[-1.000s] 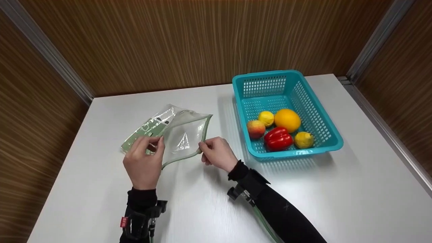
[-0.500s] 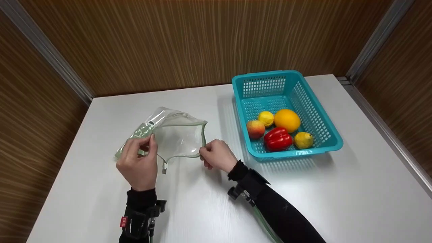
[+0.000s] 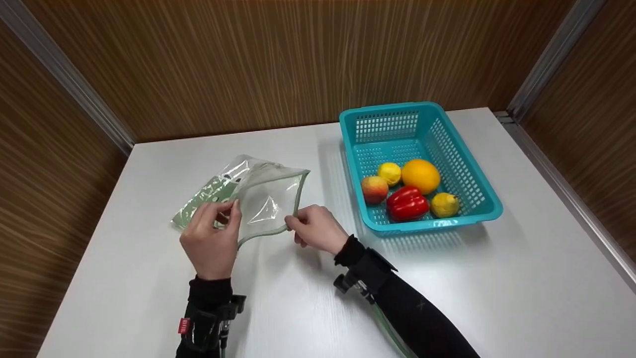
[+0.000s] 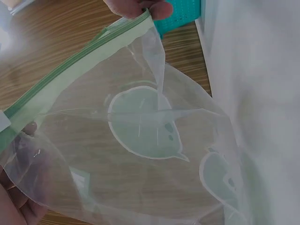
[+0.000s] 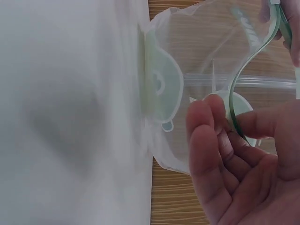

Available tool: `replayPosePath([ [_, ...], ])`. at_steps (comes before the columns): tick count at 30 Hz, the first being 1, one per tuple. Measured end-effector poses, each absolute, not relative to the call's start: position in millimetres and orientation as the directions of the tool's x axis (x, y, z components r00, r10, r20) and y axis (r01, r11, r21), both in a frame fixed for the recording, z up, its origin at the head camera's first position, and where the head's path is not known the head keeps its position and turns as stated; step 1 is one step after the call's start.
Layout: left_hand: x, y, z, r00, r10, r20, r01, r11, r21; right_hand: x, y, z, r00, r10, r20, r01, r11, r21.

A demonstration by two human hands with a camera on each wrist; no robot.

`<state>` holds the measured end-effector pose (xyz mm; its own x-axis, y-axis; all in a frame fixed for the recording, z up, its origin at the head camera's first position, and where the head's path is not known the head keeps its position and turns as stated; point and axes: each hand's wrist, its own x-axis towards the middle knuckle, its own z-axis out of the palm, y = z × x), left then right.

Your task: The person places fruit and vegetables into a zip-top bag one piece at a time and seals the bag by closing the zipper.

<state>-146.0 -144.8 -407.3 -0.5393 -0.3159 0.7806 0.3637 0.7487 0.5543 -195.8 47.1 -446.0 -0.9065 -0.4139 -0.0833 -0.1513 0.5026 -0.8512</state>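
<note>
A clear zip bag [image 3: 271, 199] with a green edge and a green printed side stands with its mouth spread between my two hands. My left hand [image 3: 212, 238] pinches the bag's left side between thumb and fingers. My right hand [image 3: 318, 228] pinches the green rim at the near right corner. In the left wrist view the bag [image 4: 140, 122] fills most of the picture, with pale green leaf-like prints and a green zip strip. In the right wrist view the right hand's thumb and fingers [image 5: 204, 154] hold the thin green rim.
A turquoise basket [image 3: 350, 164] stands right of the bag on the white table [image 3: 293, 308]. Inside lie a red bell pepper [image 3: 407, 204], an orange [image 3: 421, 176], a peach [image 3: 374, 189] and two yellow lemon-like fruits [image 3: 444, 205]. Wood-patterned panels [image 3: 238, 64] enclose the back and sides.
My left hand shifted left with its side of the bag, then back right; the bag's mouth widened and tilted with it. My right hand has moved slightly left. The basket stays put.
</note>
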Motion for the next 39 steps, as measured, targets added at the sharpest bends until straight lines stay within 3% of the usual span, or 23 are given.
replayPosePath([
  [14,-147.7,-147.2,-407.1,-0.564,-0.29,0.773,0.356,0.759,0.545,-182.9,86.6,-406.7,-0.932,-0.343,0.119,-0.311,0.585,-0.749],
  [30,-148.1,-147.2,-407.0,-0.593,-0.289,0.752,0.363,0.738,0.569,-198.0,173.8,-395.3,-0.966,-0.168,0.198,-0.26,0.658,-0.707],
  [39,-148.5,-147.1,-407.7,-0.592,-0.278,0.756,0.379,0.732,0.566,-210.3,223.6,-410.6,-0.99,-0.096,0.101,-0.138,0.78,-0.61],
])
